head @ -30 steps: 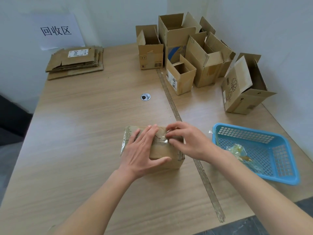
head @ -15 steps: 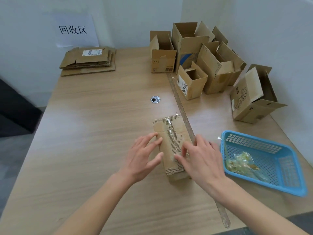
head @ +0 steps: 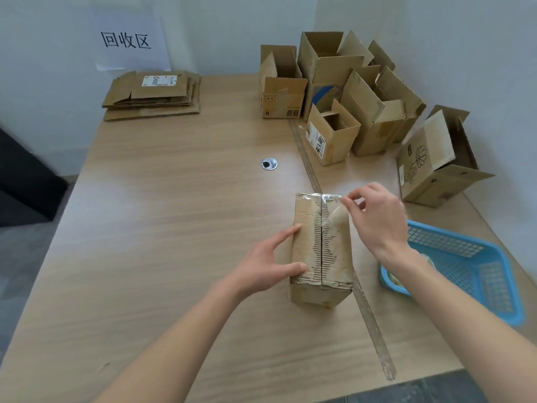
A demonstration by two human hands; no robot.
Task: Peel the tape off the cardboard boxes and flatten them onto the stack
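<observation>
Two hands worked one closed cardboard box (head: 321,245) standing on the counter (head: 174,228). The left hand (head: 268,261) lay against the box's left side, fingers nearly straight and thumb reaching round the near corner, probably to brace it so that it would not slide or tip under the pull. The right hand (head: 374,216) hovered over the far right corner of the box, thumb and forefinger pinched on a loose edge of clear tape (head: 334,199), the other fingers curled; gripping at the corner likely gave a free end to strip along the seam. Torn patches down the middle seam suggested tape already gone there.

Just right of the right wrist sat a blue basket (head: 470,274), close enough to drop scraps into; crumpled clear tape showed at its near left corner, mostly hidden by the forearm. Beyond the right hand stood a group of opened boxes (head: 348,112), flaps up, as far as could be seen with nothing inside. Well beyond the left hand, at the far edge, lay the flattened stack (head: 154,94) under a paper sign (head: 128,39).
</observation>
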